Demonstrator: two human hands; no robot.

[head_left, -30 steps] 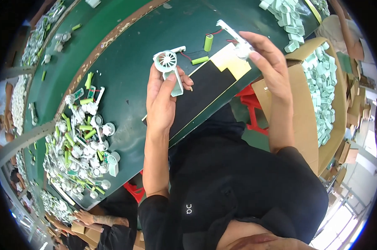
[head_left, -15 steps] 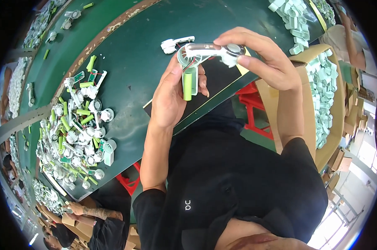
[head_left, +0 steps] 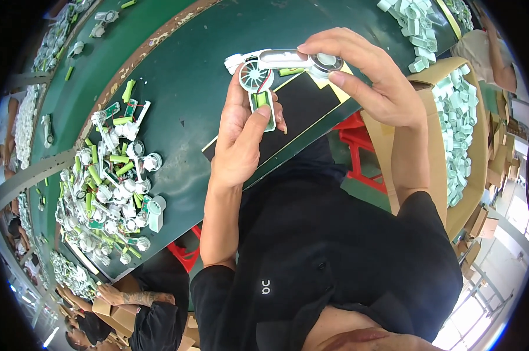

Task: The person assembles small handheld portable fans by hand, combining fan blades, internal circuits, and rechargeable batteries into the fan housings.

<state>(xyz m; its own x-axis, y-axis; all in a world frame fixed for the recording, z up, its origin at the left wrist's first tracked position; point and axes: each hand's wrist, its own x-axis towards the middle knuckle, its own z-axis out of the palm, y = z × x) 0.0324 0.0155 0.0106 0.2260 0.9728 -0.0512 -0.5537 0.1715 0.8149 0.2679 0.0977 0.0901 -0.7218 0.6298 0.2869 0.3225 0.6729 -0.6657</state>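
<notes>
My left hand [head_left: 239, 140] grips a pale green fan housing [head_left: 252, 78], with its round slotted grille up and its hollow handle pointing toward me. A lime-green battery cell [head_left: 261, 99] lies in the handle, my thumb pressing over it. Between the thumb and fingers of my right hand [head_left: 372, 79] is a white fan motor assembly [head_left: 283, 57], a long arm with a round clear-edged end. Its far tip overlaps the grille, and a red wire shows between the two parts. Behind it, partly hidden, another white assembly [head_left: 235, 62] rests on the green table.
A heap of white motor assemblies [head_left: 109, 193] with green cells covers the table's left side. One pale green housing [head_left: 155, 212] stands beside it. A black mat [head_left: 302, 105] lies near the edge. At right, a cardboard box [head_left: 426, 146] holds pale green housings. Co-workers sit lower left.
The battery cell, which hung over the housing handle, now sits inside it under my left thumb. My right hand has moved slightly up, and the motor assembly has turned its flat side upward.
</notes>
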